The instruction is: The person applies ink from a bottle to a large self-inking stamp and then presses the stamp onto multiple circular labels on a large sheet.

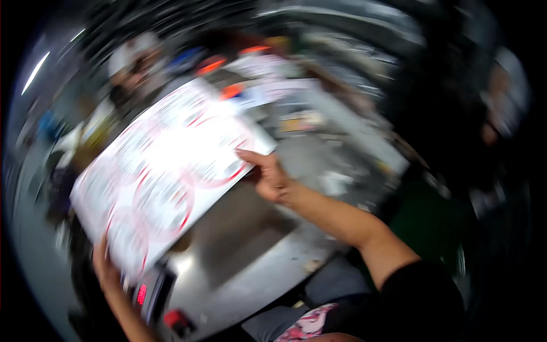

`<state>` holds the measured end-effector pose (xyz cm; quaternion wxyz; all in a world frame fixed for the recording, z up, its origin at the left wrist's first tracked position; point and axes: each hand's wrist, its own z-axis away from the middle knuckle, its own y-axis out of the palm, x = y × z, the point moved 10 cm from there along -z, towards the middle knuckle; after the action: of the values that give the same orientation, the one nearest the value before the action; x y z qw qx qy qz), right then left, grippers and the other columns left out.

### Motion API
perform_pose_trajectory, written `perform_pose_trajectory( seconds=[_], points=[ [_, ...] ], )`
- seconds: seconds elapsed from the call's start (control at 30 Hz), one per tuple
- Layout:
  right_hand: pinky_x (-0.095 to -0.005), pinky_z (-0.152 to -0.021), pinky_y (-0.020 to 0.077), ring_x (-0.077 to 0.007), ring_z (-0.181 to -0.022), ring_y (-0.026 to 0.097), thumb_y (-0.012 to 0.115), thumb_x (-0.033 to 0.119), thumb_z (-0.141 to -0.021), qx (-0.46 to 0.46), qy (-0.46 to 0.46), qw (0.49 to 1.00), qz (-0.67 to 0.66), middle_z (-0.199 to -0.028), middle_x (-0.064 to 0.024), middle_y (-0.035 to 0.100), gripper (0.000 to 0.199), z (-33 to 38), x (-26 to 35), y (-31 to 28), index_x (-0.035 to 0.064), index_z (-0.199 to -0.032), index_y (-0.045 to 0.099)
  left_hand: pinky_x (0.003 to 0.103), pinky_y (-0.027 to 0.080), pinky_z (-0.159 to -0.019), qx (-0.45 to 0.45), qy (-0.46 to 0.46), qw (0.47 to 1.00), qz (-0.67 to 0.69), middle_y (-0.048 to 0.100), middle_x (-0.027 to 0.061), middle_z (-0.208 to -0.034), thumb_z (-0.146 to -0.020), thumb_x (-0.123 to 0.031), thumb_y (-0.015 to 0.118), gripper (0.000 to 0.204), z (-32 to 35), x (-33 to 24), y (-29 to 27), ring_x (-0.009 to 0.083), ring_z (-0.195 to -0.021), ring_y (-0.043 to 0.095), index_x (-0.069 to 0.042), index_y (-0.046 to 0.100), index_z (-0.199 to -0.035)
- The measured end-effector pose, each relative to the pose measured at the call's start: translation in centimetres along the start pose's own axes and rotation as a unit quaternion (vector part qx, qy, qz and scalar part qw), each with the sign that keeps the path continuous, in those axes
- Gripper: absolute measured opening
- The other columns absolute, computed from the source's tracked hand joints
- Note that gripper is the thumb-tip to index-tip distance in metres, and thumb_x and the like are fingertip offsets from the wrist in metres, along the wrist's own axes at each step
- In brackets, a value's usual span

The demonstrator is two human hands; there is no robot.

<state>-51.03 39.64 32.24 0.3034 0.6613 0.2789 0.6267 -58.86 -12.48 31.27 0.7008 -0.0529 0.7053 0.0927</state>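
A large white printed sheet (128, 191) with several red-ringed round designs is held tilted above the metal table (233, 290). Glare washes out its middle. My right hand (269, 176) grips its right edge, thumb on top and fingers underneath, mostly hidden. At the near left corner my left hand (104, 267) closes on the edge, its fingers partly behind the sheet. Whether this is one sheet or a thin stack, I cannot tell. Close to my left wrist sits a dark device (154, 293) with a red lit display.
A red and black object (178, 322) lies at the table's near edge. Papers (268, 85) and orange items (232, 91) lie beyond the sheet. One person (134, 60) is at the far left, another (507, 94) at the far right. Much is blurred.
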Motion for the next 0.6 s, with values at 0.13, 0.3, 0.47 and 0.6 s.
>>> perform_pose_trajectory(
  seconds=[0.13, 0.3, 0.47, 0.6],
  points=[
    [-0.0447, -0.106, 0.0506, -0.0279, -0.117, 0.068, 0.063, 0.038, -0.099, 0.252, 0.212, 0.927, -0.179, -0.13, -0.0198, 0.068, 0.054, 7.8, 5.5, -6.4, -0.0027, -0.135, 0.06, 0.035, 0.052, -0.097, 0.031, -0.047, 0.998, -0.008, 0.07, 0.0104, -0.119, -0.09, 0.001, 0.067, 0.041, 15.5, 3.3, 5.9, 0.0218, -0.107, 0.067, 0.001, 0.061, -0.13],
    [-0.0402, -0.09, 0.0584, -0.022, -0.104, 0.073, 0.076, 0.015, -0.09, 0.015, 0.34, 0.909, 0.24, -0.107, -0.0168, 0.076, 0.03, 17.1, 0.5, -27.0, -0.0055, -0.112, 0.073, 0.036, 0.051, -0.099, 0.127, -0.148, 0.98, -0.045, 0.068, 0.0109, -0.124, -0.089, 0.003, 0.066, 0.049, 29.4, 10.8, 15.2, 0.0226, -0.111, 0.066, 0.0, 0.056, -0.137],
    [-0.0342, -0.083, 0.0556, -0.0152, -0.092, 0.067, 0.083, 0.012, -0.083, -0.027, 0.228, 0.905, 0.358, -0.1, -0.0073, 0.076, 0.033, 19.6, 1.9, -45.1, -0.0036, -0.111, 0.075, 0.036, 0.05, -0.101, 0.26, -0.223, 0.939, -0.006, 0.065, 0.0114, -0.129, -0.088, 0.004, 0.065, 0.057, 35.6, 18.6, 23.4, 0.0235, -0.114, 0.064, -0.001, 0.05, -0.143],
    [-0.0432, -0.084, 0.0618, -0.0268, -0.094, 0.075, 0.08, 0.008, -0.08, 0.004, 0.263, 0.844, 0.466, -0.107, -0.0175, 0.075, 0.046, 16.4, 0.5, -24.7, -0.005, -0.123, 0.069, 0.036, 0.049, -0.102, 0.179, -0.173, 0.968, -0.009, 0.064, 0.0119, -0.133, -0.087, 0.006, 0.064, 0.064, 36.7, 15.7, 11.2, 0.0242, -0.116, 0.063, -0.001, 0.046, -0.148]
  ],
)
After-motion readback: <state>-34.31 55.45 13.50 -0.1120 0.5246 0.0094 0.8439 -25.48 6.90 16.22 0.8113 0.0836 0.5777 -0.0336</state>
